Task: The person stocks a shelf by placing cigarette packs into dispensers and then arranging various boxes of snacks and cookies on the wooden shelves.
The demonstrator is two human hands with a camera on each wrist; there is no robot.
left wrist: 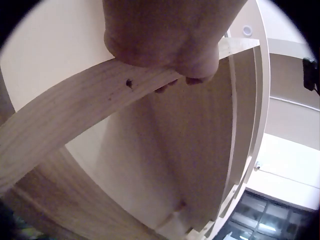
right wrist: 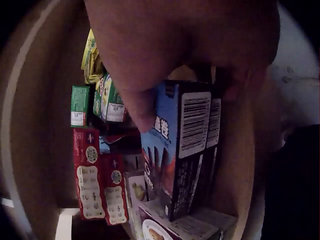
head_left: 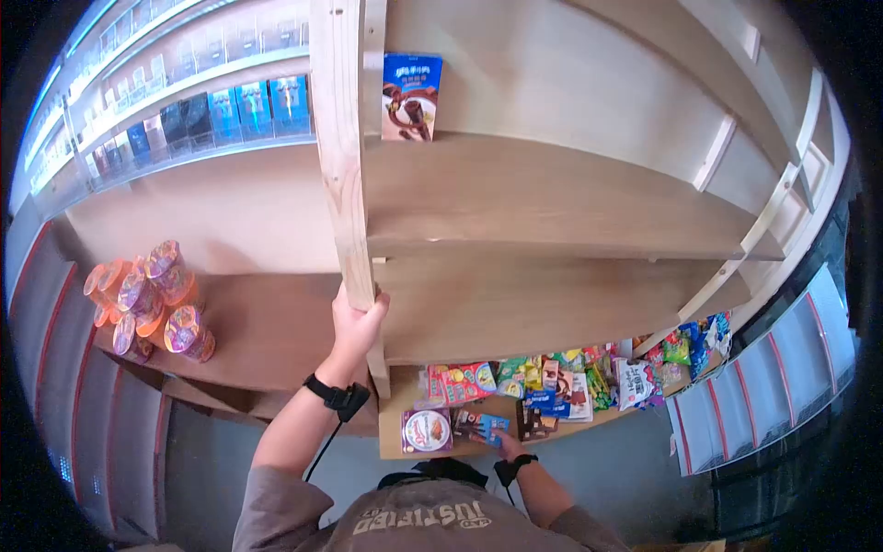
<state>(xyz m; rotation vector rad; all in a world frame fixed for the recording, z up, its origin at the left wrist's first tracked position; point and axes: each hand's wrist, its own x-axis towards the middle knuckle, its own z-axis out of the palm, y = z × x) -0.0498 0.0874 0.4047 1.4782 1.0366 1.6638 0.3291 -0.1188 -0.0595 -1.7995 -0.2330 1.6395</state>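
My left hand grips the lower part of an upright wooden post between the shelf bays. In the left wrist view the fingers of that hand wrap over the post's edge. Low down on the right, my right hand holds a blue-and-dark snack box over the bottom shelf. Two barcoded box ends lie side by side under that hand in the right wrist view, with thumb and fingers on either side. A purple-and-white snack box is just left of the held box.
Bagged and boxed snacks crowd the bottom shelf. One blue-and-brown box stands on the upper shelf. Orange-and-purple cups are piled on the left shelf. Slanted grey racks flank both sides.
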